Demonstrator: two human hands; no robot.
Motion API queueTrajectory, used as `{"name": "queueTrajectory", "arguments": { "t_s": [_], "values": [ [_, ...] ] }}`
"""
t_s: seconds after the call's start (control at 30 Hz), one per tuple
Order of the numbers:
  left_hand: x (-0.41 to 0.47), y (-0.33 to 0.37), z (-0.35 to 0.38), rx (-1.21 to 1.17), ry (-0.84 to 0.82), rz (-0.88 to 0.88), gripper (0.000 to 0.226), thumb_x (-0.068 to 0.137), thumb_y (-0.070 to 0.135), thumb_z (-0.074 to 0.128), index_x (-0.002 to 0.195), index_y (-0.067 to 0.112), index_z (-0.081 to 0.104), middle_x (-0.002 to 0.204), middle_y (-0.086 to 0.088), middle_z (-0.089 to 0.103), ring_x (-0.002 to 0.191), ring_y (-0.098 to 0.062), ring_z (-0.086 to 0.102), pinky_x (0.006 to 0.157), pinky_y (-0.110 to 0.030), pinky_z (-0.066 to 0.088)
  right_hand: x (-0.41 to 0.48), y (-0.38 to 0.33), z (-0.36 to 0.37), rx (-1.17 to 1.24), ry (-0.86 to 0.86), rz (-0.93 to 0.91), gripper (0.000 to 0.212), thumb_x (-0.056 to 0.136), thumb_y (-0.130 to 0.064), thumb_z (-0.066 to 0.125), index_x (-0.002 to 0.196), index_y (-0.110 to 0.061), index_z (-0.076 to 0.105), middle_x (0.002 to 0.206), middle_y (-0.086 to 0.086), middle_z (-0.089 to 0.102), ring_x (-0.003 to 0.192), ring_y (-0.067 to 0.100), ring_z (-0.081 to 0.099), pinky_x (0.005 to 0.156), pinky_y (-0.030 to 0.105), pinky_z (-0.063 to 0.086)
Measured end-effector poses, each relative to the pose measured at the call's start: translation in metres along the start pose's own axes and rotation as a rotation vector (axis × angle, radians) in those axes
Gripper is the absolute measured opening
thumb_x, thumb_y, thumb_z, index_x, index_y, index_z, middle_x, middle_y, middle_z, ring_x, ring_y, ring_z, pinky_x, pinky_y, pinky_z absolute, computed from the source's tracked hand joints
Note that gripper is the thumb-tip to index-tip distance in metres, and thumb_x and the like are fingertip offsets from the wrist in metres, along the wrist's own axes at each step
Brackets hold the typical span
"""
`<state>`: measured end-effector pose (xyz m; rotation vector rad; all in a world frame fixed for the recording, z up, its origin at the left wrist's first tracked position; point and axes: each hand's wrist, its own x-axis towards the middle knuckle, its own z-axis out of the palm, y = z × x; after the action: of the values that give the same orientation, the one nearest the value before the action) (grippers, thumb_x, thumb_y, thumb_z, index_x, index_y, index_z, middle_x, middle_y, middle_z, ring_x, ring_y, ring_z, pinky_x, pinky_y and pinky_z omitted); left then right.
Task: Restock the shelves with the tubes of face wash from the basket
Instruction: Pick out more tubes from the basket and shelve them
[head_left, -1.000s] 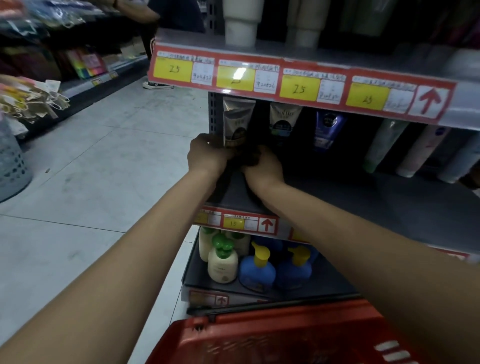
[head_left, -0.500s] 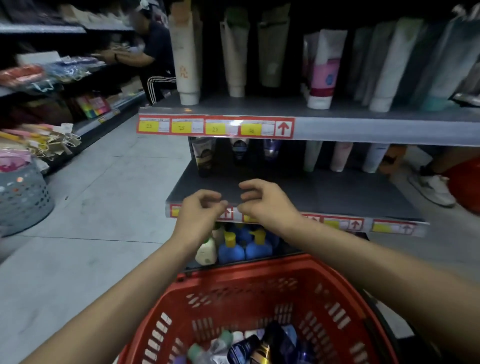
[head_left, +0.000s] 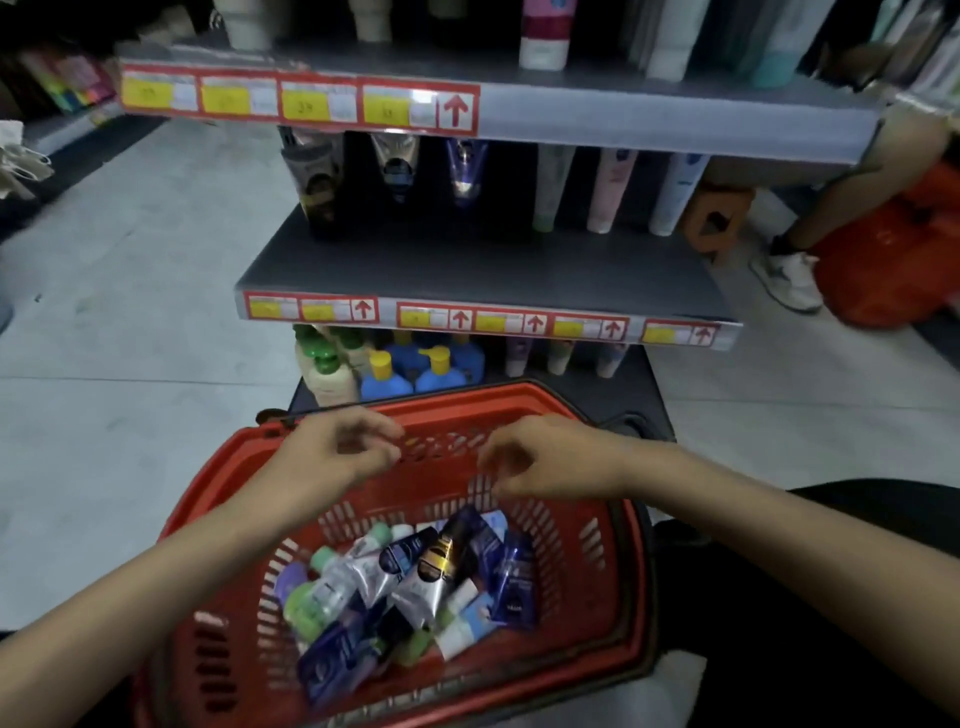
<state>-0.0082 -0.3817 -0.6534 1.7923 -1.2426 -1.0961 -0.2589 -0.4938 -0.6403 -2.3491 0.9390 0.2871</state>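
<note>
Tubes of face wash: loose overlapping heap in the bottom of the red basket. Exact count not readable, roughly a dozen; mix of dark blue, black-gold, white and green-capped. Hands: two in view, both empty. The left hand is over the far-left part of the basket rim, fingers loosely curled, gripping nothing. The right hand is over the far-right part in the same pose, nothing held. Heap sits below both hands and nearer the person, between the two forearms, no contact with either hand. The middle shelf has six tubes standing cap-down at the back: three dark tubes on the left, three pale tubes on the right. Six yellow price tags on its front edge, four on the upper shelf edge. Bottom level: two blue bottles with yellow caps in front, cream bottles with green caps just left of them, count unclear. One white shoe and the leg of another person at the right end of the shelving.
</note>
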Motion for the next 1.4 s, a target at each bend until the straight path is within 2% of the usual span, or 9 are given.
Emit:
{"name": "queueTrajectory", "arguments": {
  "t_s": [0.17,0.3,0.43,0.67,0.83,1.0,1.1,1.2,1.4],
  "values": [
    [-0.008,-0.032,0.011,0.129,-0.092,-0.011,0.025,0.096,-0.001,0.068,0.104,0.022,0.076,0.093,-0.003,0.079,0.091,-0.015,0.075,0.082,-0.03,0.058,0.034,0.014,0.071,-0.26,-0.22,0.074,0.041,0.094,-0.036,0.066,0.131,-0.021,0.059,0.116,0.005,0.067,0.109,0.032,0.065,0.086,0.041,0.056],
    [-0.01,-0.054,0.014,0.308,-0.135,0.038,0.023,0.099,0.014,0.067,0.104,0.036,0.071,0.093,0.02,0.074,0.086,0.001,0.068,0.082,-0.028,0.057,0.063,0.022,0.131,-0.58,-0.295,0.011,0.059,0.097,-0.02,0.064,0.151,-0.017,0.04,0.141,0.016,0.052,0.124,0.038,0.055,0.091,0.047,0.053],
    [-0.018,-0.072,0.01,0.54,-0.207,0.016,0.018,0.102,0.036,0.064,0.118,0.042,0.065,0.106,0.02,0.072,0.094,-0.002,0.069,0.087,-0.039,0.058,0.095,0.033,0.188,-0.711,-0.224,-0.098,0.078,0.091,-0.014,0.071,0.156,-0.008,0.029,0.15,0.022,0.039,0.134,0.041,0.042,0.094,0.052,0.049],
    [-0.039,-0.082,0.017,1.11,-0.347,0.124,0.049,0.107,0.045,0.046,0.154,0.033,0.041,0.153,0.004,0.049,0.136,-0.025,0.051,0.108,-0.042,0.043,0.136,0.04,0.263,-0.844,-0.223,-0.027,0.062,0.08,-0.032,0.079,0.137,-0.018,0.06,0.136,0.02,0.061,0.128,0.041,0.056,0.092,0.054,0.054],
    [-0.045,-0.088,0.017,1.193,-0.372,0.098,0.046,0.107,0.04,0.045,0.151,0.029,0.046,0.149,0.0,0.05,0.14,-0.028,0.046,0.117,-0.047,0.033,0.156,0.052,0.276,-0.857,-0.096,-0.13,0.055,0.063,-0.032,0.093,0.112,-0.017,0.072,0.105,0.016,0.07,0.101,0.036,0.067,0.086,0.056,0.058],
    [-0.043,-0.098,0.01,1.228,-0.362,0.094,0.045,0.106,0.042,0.047,0.148,0.028,0.047,0.143,-0.001,0.054,0.136,-0.028,0.049,0.113,-0.043,0.036,0.157,0.045,0.266,-0.713,-0.156,-0.1,0.081,0.034,-0.028,0.101,0.105,-0.014,0.065,0.092,0.015,0.067,0.08,0.035,0.068,0.078,0.057,0.057],
    [-0.039,-0.099,0.007,1.222,-0.35,0.085,0.047,0.105,0.043,0.049,0.149,0.028,0.046,0.141,-0.001,0.056,0.131,-0.029,0.052,0.107,-0.043,0.041,0.144,0.03,0.241,-0.743,-0.164,-0.106,0.083,0.064,-0.018,0.089,0.135,-0.01,0.048,0.123,0.018,0.06,0.108,0.039,0.062,0.101,0.057,0.044],
    [-0.034,-0.095,0.006,1.211,-0.339,0.068,0.049,0.105,0.044,0.05,0.151,0.029,0.043,0.14,-0.002,0.056,0.13,-0.029,0.053,0.105,-0.044,0.044,0.132,0.023,0.214,-0.614,-0.145,-0.037,0.082,0.077,-0.026,0.084,0.142,-0.012,0.038,0.131,0.017,0.053,0.116,0.039,0.057,0.107,0.053,0.039],
    [-0.016,-0.064,0.011,1.018,-0.295,-0.008,0.037,0.102,0.046,0.054,0.133,0.027,0.059,0.127,0.0,0.066,0.117,-0.028,0.064,0.084,-0.041,0.053,0.089,-0.011,0.108,-0.066,-0.043,0.195,0.056,0.073,-0.034,0.084,0.112,-0.021,0.046,0.1,0.0,0.062,0.086,0.023,0.064,0.068,0.037,0.055]
  ]
}}
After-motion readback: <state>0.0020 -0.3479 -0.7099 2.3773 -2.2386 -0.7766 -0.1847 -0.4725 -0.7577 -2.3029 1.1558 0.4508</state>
